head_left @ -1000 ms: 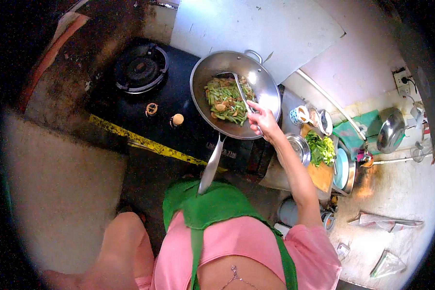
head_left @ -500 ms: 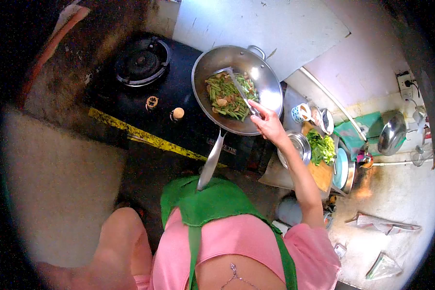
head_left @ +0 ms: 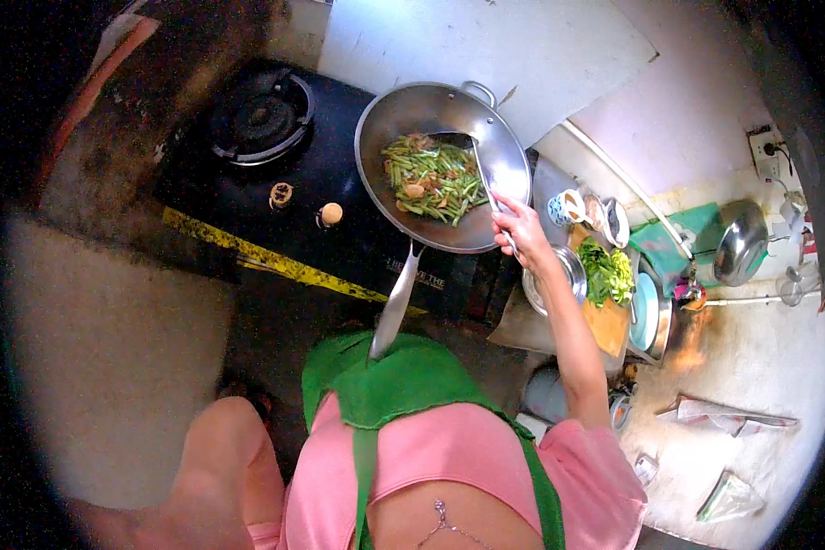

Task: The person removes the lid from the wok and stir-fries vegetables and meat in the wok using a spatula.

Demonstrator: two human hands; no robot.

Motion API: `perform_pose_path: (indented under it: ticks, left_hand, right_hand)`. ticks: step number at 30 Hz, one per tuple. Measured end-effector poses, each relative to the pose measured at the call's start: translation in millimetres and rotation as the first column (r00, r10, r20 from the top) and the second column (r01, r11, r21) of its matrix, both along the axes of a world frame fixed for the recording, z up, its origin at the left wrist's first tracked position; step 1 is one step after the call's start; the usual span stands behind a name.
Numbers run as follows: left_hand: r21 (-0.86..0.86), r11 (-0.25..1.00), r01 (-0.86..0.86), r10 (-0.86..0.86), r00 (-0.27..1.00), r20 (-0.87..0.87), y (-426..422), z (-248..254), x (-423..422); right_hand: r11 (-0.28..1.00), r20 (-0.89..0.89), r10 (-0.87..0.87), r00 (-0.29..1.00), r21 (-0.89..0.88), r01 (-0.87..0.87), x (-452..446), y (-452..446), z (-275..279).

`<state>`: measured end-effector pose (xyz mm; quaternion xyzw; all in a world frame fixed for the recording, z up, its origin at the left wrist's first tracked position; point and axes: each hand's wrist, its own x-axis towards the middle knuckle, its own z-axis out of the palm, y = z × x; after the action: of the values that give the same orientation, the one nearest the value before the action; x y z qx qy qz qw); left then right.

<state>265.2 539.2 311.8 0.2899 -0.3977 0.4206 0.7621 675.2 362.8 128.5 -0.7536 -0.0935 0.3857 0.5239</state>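
Note:
My right hand (head_left: 521, 229) is closed around the handle of a metal spatula (head_left: 483, 170) over the right side of the wok. The spatula's blade reaches the far edge of the food, partly dark in shadow. In the steel wok (head_left: 513, 165) lie chopped green beans (head_left: 431, 174) mixed with brownish pieces. The wok rests on the right side of the black stove, its long metal handle (head_left: 396, 307) pointing toward my green apron (head_left: 385, 394). My left arm (head_left: 234, 449) is bent at the lower left, and its hand is out of view.
A second burner (head_left: 264, 119) and two knobs are on the stove (head_left: 339, 119), left of the wok. To the right are a steel bowl (head_left: 573, 273), leafy greens (head_left: 608, 275) on a cutting board (head_left: 605, 325), a patterned cup (head_left: 559, 209) and a light-blue basin (head_left: 644, 312).
My right hand has moved slightly right and down with the spatula. The blade has shifted right from the food's upper middle, and the handle stands steeper. The view has shifted slightly.

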Motion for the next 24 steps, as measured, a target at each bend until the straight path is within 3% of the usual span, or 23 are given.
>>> perform_pose_path:
  ticks: [6, 12, 15, 20, 22, 24]
  left_hand:
    - [0.007, 1.000, 0.012, -0.012, 1.000, -0.019, 4, -2, 3]
    - [0.011, 1.000, 0.017, -0.016, 0.999, -0.036, 10, -3, 7]
    - [0.012, 1.000, 0.027, -0.026, 0.999, -0.038, 12, -3, 9]
    - [0.010, 1.000, 0.024, -0.024, 0.999, -0.045, 15, -5, 10]
    - [0.007, 1.000, 0.021, -0.021, 0.998, -0.055, 19, -5, 11]
    - [0.004, 1.000, 0.018, -0.018, 0.998, -0.056, 21, -6, 10]
  right_hand:
    - [0.997, 0.118, -0.081, 0.990, -0.002, 0.082, -7, -23, 3]
    - [0.998, 0.052, -0.056, 0.997, 0.018, 0.056, -34, -56, 19]
    - [0.997, 0.064, -0.014, 0.998, -0.073, 0.019, -40, -67, 19]
    - [0.999, 0.109, 0.008, 0.994, -0.053, -0.002, -48, -68, 9]
    - [0.991, 0.206, 0.087, 0.975, -0.116, -0.064, -59, -71, 18]
    - [0.989, 0.175, 0.123, 0.977, -0.102, -0.106, -66, -77, 20]
